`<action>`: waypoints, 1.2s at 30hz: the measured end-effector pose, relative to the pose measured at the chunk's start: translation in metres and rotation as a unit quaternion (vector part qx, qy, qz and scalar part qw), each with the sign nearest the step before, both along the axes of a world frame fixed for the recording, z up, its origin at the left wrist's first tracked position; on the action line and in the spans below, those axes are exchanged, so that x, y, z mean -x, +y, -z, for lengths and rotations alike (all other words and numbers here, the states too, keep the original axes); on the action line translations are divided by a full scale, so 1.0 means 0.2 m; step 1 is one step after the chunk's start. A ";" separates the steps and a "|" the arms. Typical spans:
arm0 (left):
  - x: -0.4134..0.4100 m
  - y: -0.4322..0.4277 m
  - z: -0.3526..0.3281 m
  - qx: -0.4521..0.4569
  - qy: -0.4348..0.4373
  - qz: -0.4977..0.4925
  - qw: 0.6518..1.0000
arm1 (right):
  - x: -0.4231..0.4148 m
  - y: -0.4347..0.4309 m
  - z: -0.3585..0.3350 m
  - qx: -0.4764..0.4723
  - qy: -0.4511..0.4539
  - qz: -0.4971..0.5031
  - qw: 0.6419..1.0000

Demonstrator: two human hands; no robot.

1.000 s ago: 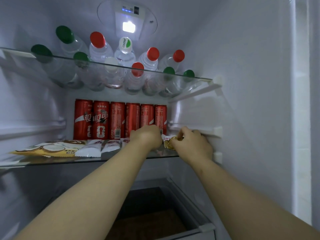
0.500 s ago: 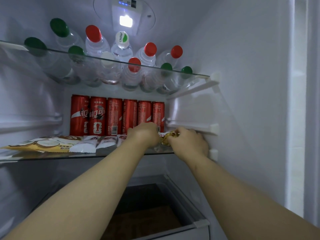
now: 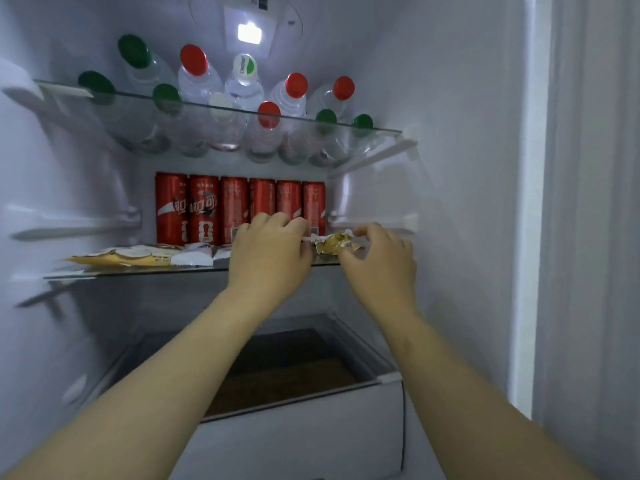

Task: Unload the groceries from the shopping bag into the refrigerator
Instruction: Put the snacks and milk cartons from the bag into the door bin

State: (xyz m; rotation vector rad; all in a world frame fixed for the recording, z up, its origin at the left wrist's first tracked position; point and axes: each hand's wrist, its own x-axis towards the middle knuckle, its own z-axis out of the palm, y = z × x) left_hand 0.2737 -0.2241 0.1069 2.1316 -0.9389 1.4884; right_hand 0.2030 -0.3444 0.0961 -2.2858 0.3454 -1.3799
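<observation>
Crinkled gold foil snack packet (image 3: 334, 244) sits just above the right end of the lower clear glass shelf (image 3: 138, 270), in front of the row of tall red metal cans (image 3: 204, 209); the right hand (image 3: 381, 258) curls thumb and fingers round its rumpled end; the left hand (image 3: 270, 251), knuckles up and fingers curled, pinches its flat white sealed edge; flat yellow-and-white wrapped packets (image 3: 128, 258) lie along the shelf's left side; clear plastic bottles (image 3: 194, 81) with round caps stand on the upper glass shelf.

Dim, bluish interior lit by the ceiling lamp (image 3: 249, 33); edges blurred and bowed.
</observation>
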 end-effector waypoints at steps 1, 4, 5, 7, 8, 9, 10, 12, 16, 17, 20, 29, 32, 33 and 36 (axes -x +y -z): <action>0.04 0.03 0.04 -0.005 -0.010 0.007 1.000 | 0.03 0.01 0.04 0.013 0.012 -0.001 1.000; 0.13 0.11 0.21 -0.030 -0.003 0.036 0.999 | 0.11 0.06 0.22 0.033 0.046 -0.011 0.998; 0.15 0.13 0.27 -0.035 0.005 0.045 0.998 | 0.13 0.07 0.28 0.038 0.053 -0.015 0.998; 0.18 0.14 0.39 -0.046 0.035 0.055 0.997 | 0.16 0.10 0.41 0.037 0.071 -0.022 0.997; 0.20 0.14 0.45 -0.049 0.054 0.064 0.995 | 0.18 0.12 0.47 0.035 0.080 -0.023 0.996; 0.21 0.14 0.50 -0.052 0.073 0.073 0.993 | 0.19 0.13 0.54 0.036 0.090 -0.022 0.995; 0.22 0.14 0.56 -0.060 0.090 0.078 0.991 | 0.21 0.14 0.61 0.037 0.105 -0.024 0.993; 0.23 0.14 0.68 -0.084 0.120 0.084 0.986 | 0.26 0.16 0.73 0.033 0.136 -0.030 0.990; 0.30 0.14 0.94 -0.108 0.187 0.115 0.970 | 0.39 0.16 0.96 -0.003 0.188 -0.016 0.982; 0.32 0.13 0.99 -0.116 0.199 0.124 0.965 | 0.43 0.16 1.00 -0.012 0.196 -0.011 0.980; 0.38 0.10 1.12 -0.152 0.227 0.166 0.948 | 0.55 0.16 1.11 -0.034 0.224 0.020 0.974; 0.78 -0.14 1.37 -0.241 0.243 0.323 0.882 | 1.05 0.12 1.41 -0.119 0.236 0.182 0.947; 0.98 -0.24 1.41 -0.285 0.248 0.370 0.849 | 1.28 0.09 1.47 -0.138 0.240 0.243 0.930; 1.04 -0.28 1.43 -0.298 0.245 0.385 0.838 | 1.36 0.07 1.48 -0.146 0.248 0.257 0.922; 1.29 -0.39 1.47 -0.329 0.236 0.435 0.804 | 1.63 0.04 1.52 -0.180 0.260 0.306 0.898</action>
